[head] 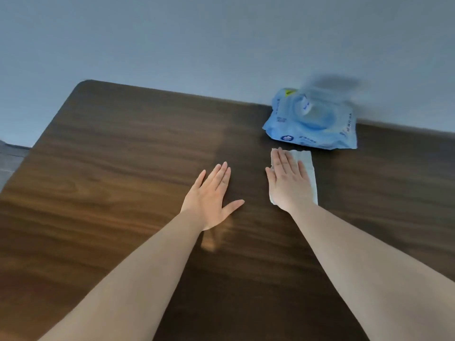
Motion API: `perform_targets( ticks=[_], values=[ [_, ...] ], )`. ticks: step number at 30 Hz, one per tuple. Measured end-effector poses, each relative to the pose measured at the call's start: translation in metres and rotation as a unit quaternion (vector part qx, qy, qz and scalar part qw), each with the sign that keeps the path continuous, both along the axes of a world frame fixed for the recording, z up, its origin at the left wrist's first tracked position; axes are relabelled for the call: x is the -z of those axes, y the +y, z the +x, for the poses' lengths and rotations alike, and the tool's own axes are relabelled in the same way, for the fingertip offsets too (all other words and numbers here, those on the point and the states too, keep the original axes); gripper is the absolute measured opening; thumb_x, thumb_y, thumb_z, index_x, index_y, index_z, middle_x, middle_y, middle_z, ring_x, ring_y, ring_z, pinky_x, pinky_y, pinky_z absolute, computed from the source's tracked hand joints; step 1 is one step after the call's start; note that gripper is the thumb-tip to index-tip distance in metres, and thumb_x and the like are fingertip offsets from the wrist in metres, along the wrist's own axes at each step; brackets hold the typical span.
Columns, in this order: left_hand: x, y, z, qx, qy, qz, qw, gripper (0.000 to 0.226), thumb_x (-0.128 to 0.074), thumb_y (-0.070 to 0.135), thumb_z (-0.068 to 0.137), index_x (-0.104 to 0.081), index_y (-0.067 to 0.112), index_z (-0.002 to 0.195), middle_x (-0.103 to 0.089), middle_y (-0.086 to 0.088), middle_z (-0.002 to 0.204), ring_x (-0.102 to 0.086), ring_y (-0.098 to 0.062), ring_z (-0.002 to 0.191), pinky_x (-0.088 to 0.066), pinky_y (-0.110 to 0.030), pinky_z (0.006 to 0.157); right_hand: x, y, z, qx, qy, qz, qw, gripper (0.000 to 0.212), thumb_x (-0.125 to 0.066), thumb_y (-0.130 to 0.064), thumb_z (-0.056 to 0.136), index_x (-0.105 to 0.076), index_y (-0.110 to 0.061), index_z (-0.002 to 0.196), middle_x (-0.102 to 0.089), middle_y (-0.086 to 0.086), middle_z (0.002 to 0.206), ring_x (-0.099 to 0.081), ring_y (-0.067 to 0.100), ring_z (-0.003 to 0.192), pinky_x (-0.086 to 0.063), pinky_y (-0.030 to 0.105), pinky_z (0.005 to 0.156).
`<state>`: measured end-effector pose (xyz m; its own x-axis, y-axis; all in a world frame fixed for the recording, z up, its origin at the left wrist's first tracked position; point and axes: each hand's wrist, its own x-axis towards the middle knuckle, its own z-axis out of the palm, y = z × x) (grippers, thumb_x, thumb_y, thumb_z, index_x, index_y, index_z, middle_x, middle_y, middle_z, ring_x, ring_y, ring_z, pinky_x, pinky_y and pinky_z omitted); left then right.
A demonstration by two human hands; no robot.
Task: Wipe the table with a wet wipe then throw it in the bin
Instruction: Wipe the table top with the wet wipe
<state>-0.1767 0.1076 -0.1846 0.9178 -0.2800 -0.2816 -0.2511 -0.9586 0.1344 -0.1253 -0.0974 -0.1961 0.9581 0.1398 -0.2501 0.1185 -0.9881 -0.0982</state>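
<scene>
A dark wooden table (110,168) fills most of the view. My right hand (288,180) lies flat, fingers together, pressing a white wet wipe (307,166) onto the tabletop; the wipe shows past the fingertips and along the hand's right side. My left hand (211,195) rests palm down on the bare wood to the left, fingers extended, thumb spread, holding nothing. A blue pack of wet wipes (310,121) sits just beyond the right hand at the table's far edge, its clear lid standing open. No bin is in view.
A plain grey wall (221,40) rises behind the table's far edge. The table's rounded far-left corner (85,84) is visible, and a strip of grey floor (9,161) shows past the left edge.
</scene>
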Motion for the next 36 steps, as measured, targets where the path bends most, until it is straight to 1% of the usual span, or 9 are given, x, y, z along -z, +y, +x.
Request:
perform_targets(
  ticks=[4,10,16,20,23,28,33,36],
  values=[
    [0.001,-0.082,0.017,0.078,0.007,-0.004,0.997,0.085,-0.006,0.072,0.086,0.008,0.018,0.150,0.013,0.003,0.158,0.013,-0.011,0.144,0.009,-0.035,0.115,0.000,-0.085,-0.009,0.062,-0.008,-0.005,0.998,0.056,-0.008,-0.042,0.099,0.006,-0.022,0.150,0.006,-0.004,0.160,0.009,0.013,0.146,0.005,0.036,0.118],
    [-0.001,-0.195,0.037,0.167,0.014,-0.012,0.986,0.085,-0.008,0.073,0.086,0.009,0.019,0.149,0.014,0.004,0.158,0.014,-0.011,0.144,0.006,-0.037,0.118,0.002,-0.217,-0.027,0.152,-0.018,0.001,0.988,0.056,-0.009,-0.041,0.100,0.003,-0.022,0.151,0.003,-0.005,0.161,0.007,0.013,0.147,0.003,0.036,0.118],
    [0.000,-0.293,0.051,0.225,-0.003,-0.013,0.974,0.085,-0.007,0.071,0.086,0.010,0.018,0.149,0.014,0.003,0.158,0.015,-0.010,0.144,0.007,-0.035,0.117,0.003,-0.324,-0.045,0.230,-0.004,-0.012,0.973,0.055,-0.008,-0.040,0.099,0.007,-0.027,0.150,0.006,-0.005,0.161,0.007,0.018,0.147,0.004,0.038,0.118],
    [0.001,-0.337,0.053,0.249,-0.006,-0.003,0.968,0.086,-0.006,0.072,0.084,0.011,0.018,0.149,0.015,0.003,0.158,0.015,-0.011,0.144,0.008,-0.035,0.117,0.004,-0.377,-0.057,0.270,0.002,-0.018,0.963,0.055,-0.005,-0.042,0.098,0.010,-0.029,0.149,0.008,-0.003,0.160,0.008,0.020,0.147,0.005,0.041,0.119],
    [0.006,-0.355,0.051,0.253,-0.003,0.014,0.967,0.087,-0.004,0.073,0.084,0.011,0.018,0.149,0.016,0.003,0.158,0.016,-0.010,0.143,0.009,-0.036,0.115,0.001,-0.401,-0.062,0.283,0.005,-0.021,0.959,0.055,-0.005,-0.042,0.099,0.011,-0.028,0.149,0.010,-0.003,0.160,0.010,0.018,0.147,0.007,0.039,0.118],
    [0.011,-0.359,0.047,0.235,-0.015,0.010,0.972,0.086,-0.002,0.075,0.082,0.011,0.021,0.148,0.015,0.006,0.157,0.016,-0.009,0.143,0.011,-0.035,0.116,0.004,-0.419,-0.063,0.292,-0.002,-0.017,0.956,0.057,-0.004,-0.043,0.098,0.010,-0.023,0.150,0.010,-0.004,0.160,0.010,0.016,0.147,0.006,0.039,0.119],
    [0.005,-0.357,0.046,0.225,0.006,0.013,0.974,0.086,-0.002,0.073,0.082,0.012,0.021,0.148,0.016,0.005,0.158,0.015,-0.011,0.144,0.008,-0.036,0.118,0.001,-0.416,-0.060,0.294,0.017,-0.020,0.955,0.058,-0.003,-0.044,0.098,0.013,-0.022,0.149,0.013,-0.002,0.160,0.013,0.017,0.146,0.006,0.040,0.119],
    [0.004,-0.343,0.043,0.226,0.011,0.017,0.974,0.086,-0.002,0.072,0.082,0.012,0.019,0.148,0.016,0.004,0.158,0.015,-0.011,0.144,0.007,-0.036,0.118,-0.001,-0.399,-0.058,0.284,0.021,-0.025,0.958,0.058,-0.004,-0.044,0.098,0.013,-0.021,0.149,0.014,0.000,0.160,0.012,0.019,0.146,0.006,0.040,0.119]
  ],
)
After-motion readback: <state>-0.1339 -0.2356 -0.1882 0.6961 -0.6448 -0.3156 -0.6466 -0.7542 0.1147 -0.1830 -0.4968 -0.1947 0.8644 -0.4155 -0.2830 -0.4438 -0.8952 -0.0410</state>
